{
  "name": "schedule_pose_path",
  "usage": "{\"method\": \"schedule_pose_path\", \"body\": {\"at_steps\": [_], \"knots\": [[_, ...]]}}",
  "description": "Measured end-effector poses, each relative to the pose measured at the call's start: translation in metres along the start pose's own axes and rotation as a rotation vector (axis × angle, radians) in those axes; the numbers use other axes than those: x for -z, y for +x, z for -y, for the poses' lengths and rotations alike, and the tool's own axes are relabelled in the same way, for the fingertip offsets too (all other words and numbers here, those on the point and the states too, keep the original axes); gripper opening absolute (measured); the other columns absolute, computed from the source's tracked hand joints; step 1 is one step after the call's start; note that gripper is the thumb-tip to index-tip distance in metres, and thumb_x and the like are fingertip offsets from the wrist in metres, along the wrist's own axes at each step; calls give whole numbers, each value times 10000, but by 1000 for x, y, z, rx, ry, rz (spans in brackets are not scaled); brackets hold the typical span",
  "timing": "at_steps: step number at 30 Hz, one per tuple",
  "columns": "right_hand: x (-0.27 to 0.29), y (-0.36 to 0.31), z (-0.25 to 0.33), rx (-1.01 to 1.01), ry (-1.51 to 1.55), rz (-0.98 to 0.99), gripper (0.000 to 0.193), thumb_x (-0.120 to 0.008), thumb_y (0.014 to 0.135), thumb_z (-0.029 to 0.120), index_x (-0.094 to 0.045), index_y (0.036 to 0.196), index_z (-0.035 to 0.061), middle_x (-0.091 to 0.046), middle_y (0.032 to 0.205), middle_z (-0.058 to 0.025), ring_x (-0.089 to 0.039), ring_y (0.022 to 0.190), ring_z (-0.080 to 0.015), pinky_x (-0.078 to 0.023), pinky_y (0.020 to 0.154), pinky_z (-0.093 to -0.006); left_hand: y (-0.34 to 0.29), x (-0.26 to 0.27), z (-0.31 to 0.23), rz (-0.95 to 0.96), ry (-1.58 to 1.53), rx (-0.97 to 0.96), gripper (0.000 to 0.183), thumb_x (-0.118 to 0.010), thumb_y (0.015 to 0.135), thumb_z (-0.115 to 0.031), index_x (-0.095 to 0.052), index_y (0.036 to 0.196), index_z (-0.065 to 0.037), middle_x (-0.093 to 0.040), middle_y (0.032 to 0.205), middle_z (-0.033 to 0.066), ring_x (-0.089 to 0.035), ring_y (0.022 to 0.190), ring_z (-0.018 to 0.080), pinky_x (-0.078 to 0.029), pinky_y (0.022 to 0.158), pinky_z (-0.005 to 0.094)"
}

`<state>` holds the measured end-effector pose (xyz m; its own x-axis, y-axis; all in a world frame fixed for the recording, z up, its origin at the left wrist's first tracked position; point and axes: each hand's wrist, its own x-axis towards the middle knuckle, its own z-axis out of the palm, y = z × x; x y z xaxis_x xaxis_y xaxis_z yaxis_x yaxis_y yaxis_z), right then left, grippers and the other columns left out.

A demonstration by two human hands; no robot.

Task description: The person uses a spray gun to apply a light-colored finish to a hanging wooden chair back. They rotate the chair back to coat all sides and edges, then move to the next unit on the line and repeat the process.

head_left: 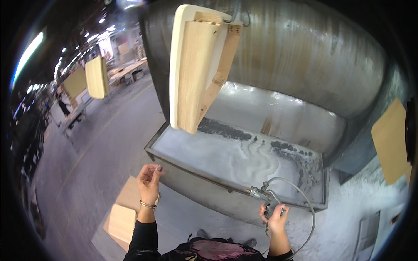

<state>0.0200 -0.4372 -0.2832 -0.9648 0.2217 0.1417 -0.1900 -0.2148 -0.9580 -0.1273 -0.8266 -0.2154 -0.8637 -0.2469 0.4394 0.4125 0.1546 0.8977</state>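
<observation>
My right hand (275, 216) is wrapped round the grip of a metal spray gun (260, 193), whose nozzle points left over the front edge of a trough. A grey hose (311, 209) loops from the gun down along my right side. My left hand (149, 177) is raised, its fingers curled in toward the thumb; I see nothing held in it. Above and ahead hangs a pale wooden panel with a box-like frame (191, 74), suspended by a hook (235, 17) at its top. Neither hand touches the panel.
A metal trough (187, 167) of cloudy, foamy liquid stands before me under a curved, streaked metal wall (305, 61). Light wooden boards (122, 222) lie low at my left. Another panel (96, 77) hangs farther left, and a tan board (389, 141) is at right.
</observation>
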Motion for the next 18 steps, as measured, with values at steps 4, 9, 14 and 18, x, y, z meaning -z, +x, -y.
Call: {"method": "schedule_pose_path", "body": {"at_steps": [4, 9, 14, 18], "knots": [[-22, 4, -11, -45, 69, -142, 672, -400, 1023, 685, -489, 942, 24, -616, 788, -144, -581, 667, -191, -359, 456, -260, 50, -4, -20, 74, -25, -58, 283, -623, 1070, -269, -652, 1029, 10, -628, 715, 32, -567, 495, 104, -453, 485, 245], [-18, 8, -18, -33, 135, -147, 548, -413, 1044, 643, -412, 1018, 95, -632, 817, -154, -610, 713, -204, -369, 471, -261, 65, -17, -34, 110, -39, 34, 400, -589, 1084, -342, -630, 857, -15, -493, 517, -22, -437, 370, 66, -321, 368, 226], [11, 34, -35, 2, 243, -313, 779, -290, 1053, 699, -537, 898, -24, -585, 667, -117, -515, 521, -177, -293, 392, -271, -15, -42, 36, 489, 426, 347, 387, -612, 1066, -348, -705, 902, -10, -580, 582, -4, -504, 442, 61, -406, 414, 265], [34, 59, -72, -28, 343, -424, 789, -300, 1049, 709, -555, 860, -14, -589, 679, -95, -517, 529, -152, -295, 393, -257, -126, -7, 136, 899, 519, 449, 319, -616, 1056, -312, -732, 1094, -17, -771, 934, 93, -738, 772, 171, -582, 740, 313]]}}
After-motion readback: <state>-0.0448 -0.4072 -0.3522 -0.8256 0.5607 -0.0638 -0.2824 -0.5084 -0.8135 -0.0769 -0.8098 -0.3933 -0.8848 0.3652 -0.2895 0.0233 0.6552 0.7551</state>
